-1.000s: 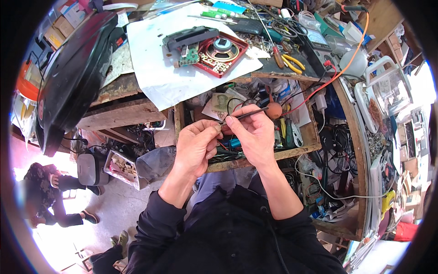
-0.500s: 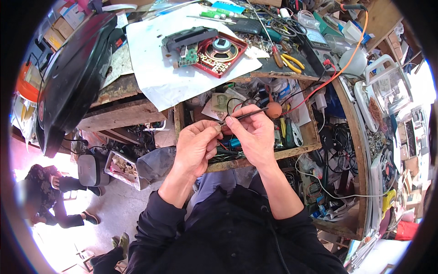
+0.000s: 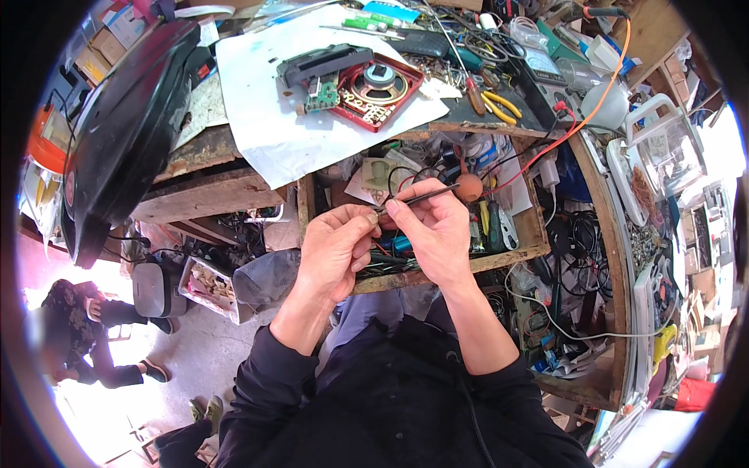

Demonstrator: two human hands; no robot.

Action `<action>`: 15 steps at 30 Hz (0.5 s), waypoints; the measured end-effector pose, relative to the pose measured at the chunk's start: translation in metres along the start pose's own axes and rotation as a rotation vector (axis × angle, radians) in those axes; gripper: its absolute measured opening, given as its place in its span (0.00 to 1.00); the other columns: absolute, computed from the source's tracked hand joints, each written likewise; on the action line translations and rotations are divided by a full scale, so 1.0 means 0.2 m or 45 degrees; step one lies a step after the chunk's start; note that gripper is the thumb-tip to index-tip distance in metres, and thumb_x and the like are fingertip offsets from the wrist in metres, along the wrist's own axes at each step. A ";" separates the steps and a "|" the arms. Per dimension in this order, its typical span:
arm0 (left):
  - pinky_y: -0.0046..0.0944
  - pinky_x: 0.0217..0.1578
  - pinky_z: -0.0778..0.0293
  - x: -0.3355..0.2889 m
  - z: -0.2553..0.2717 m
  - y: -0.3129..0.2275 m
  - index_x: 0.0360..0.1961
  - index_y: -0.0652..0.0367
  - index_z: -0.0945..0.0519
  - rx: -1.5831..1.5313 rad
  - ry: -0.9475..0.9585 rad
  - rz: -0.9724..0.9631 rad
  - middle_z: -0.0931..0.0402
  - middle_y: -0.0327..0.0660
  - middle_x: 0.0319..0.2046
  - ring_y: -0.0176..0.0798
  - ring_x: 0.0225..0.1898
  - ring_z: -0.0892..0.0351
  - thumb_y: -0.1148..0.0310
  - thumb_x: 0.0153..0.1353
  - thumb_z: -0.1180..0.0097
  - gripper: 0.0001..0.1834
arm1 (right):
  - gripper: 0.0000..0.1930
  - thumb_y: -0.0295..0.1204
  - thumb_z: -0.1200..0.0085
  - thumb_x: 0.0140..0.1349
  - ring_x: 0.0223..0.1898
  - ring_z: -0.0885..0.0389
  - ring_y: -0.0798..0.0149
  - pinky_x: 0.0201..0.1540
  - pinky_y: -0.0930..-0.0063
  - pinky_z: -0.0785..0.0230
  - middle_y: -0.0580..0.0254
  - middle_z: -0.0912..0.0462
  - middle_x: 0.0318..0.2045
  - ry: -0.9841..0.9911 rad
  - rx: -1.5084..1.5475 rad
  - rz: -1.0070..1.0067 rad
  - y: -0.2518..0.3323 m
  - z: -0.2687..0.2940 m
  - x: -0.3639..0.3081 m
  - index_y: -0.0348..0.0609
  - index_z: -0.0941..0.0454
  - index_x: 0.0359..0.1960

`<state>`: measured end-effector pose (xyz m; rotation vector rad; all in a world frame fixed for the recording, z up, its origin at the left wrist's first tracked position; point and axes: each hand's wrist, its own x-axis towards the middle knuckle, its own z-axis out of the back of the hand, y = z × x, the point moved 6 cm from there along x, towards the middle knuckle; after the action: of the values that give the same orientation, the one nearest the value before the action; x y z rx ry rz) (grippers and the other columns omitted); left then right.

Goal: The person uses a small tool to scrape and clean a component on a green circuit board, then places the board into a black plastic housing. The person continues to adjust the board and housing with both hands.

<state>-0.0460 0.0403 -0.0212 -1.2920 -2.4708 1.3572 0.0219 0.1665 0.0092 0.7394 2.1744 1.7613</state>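
Above an open wooden drawer (image 3: 507, 256), my two hands meet fingertip to fingertip. My right hand (image 3: 438, 238) is closed on a slim dark tool (image 3: 433, 193), perhaps tweezers, whose tip points toward my left fingers. The thumb and fingers of my left hand (image 3: 331, 249) are pinched together near that tip; whatever they hold is too small or hidden to name. Beyond the hands, on a white sheet (image 3: 253, 101), lies an opened red device with a round speaker (image 3: 380, 84). A green circuit board (image 3: 322, 95) and a black casing part (image 3: 324, 65) rest beside it.
Yellow-handled pliers (image 3: 499, 108), a screwdriver (image 3: 474, 97) and a meter (image 3: 540, 64) lie at the bench's far right. Red and orange wires cross there. A large black case (image 3: 125, 132) leans at left. A seated person (image 3: 86, 327) is at lower left.
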 end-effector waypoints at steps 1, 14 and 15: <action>0.23 0.15 0.42 0.00 0.00 0.00 0.37 0.64 0.22 0.005 -0.001 0.003 0.23 0.37 0.27 0.21 0.17 0.37 0.75 0.66 0.44 0.03 | 0.06 0.21 0.40 0.65 0.34 0.17 0.74 0.39 0.80 0.22 0.64 0.18 0.33 0.002 -0.003 0.000 0.00 0.00 0.00 0.34 0.25 0.40; 0.23 0.15 0.42 0.00 0.00 0.00 0.37 0.64 0.22 -0.010 -0.001 0.012 0.23 0.37 0.27 0.21 0.17 0.37 0.74 0.66 0.44 0.04 | 0.07 0.19 0.41 0.65 0.36 0.16 0.69 0.44 0.75 0.20 0.59 0.18 0.35 0.053 0.041 0.018 -0.01 0.00 0.00 0.34 0.26 0.42; 0.23 0.15 0.42 0.00 0.01 0.00 0.37 0.64 0.22 -0.010 0.001 0.013 0.23 0.37 0.27 0.21 0.18 0.37 0.74 0.66 0.44 0.04 | 0.07 0.19 0.41 0.65 0.36 0.16 0.69 0.44 0.75 0.20 0.59 0.18 0.35 0.052 0.041 0.020 -0.01 0.00 0.00 0.34 0.26 0.42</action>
<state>-0.0466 0.0398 -0.0222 -1.3080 -2.4751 1.3504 0.0206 0.1667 0.0065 0.7365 2.2344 1.7679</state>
